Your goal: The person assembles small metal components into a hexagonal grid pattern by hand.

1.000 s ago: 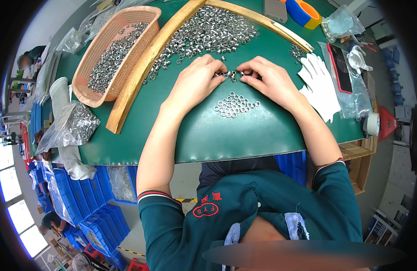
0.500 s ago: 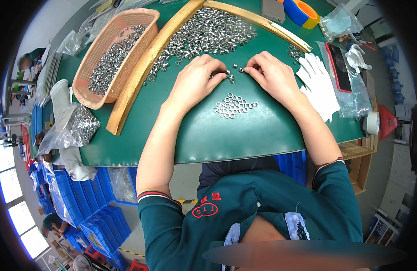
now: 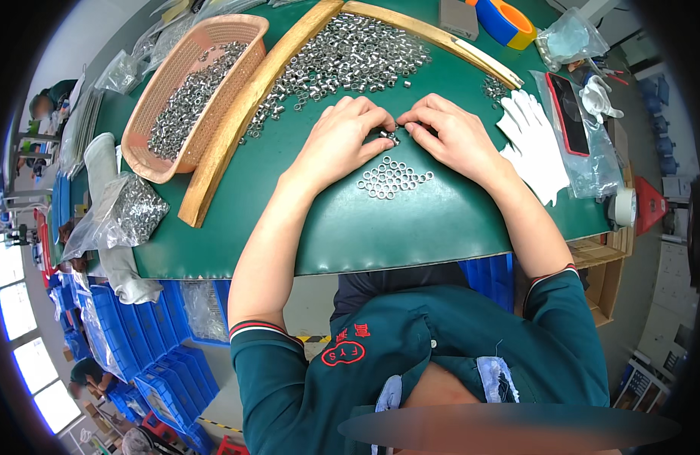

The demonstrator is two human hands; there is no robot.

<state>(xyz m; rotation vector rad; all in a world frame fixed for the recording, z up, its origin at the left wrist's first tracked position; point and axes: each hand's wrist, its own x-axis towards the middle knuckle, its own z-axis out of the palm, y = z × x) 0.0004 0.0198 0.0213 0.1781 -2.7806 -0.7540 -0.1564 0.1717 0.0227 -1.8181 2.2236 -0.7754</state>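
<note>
My left hand (image 3: 344, 138) curls round a few small silver metal rings (image 3: 391, 139), which show between its thumb and index finger just above the tabletop. Opposite it, the closed fingers of my right hand (image 3: 454, 139) pinch at a small metal ring, mostly hidden by the fingertips. The fingertips of both hands almost meet. Closer to me, a flat cluster of rings (image 3: 394, 180) stands on end in neat rows, their round openings facing up. Beyond my hands lies a large loose heap of the same rings (image 3: 350, 57).
Wooden strips (image 3: 236, 144) border the heap on the green table (image 3: 410, 235). A pink basket (image 3: 137, 144) of metal pieces and a plastic bag of small parts (image 3: 137, 208) are at left. White gloves (image 3: 533, 140), a red-edged phone (image 3: 568, 114) and a tape roll (image 3: 623, 206) lie at right.
My left hand has shifted right and my right hand slightly left and nearer, closing the gap between them. The loose rings between them are now gathered at the fingertips. The flat cluster has not moved.
</note>
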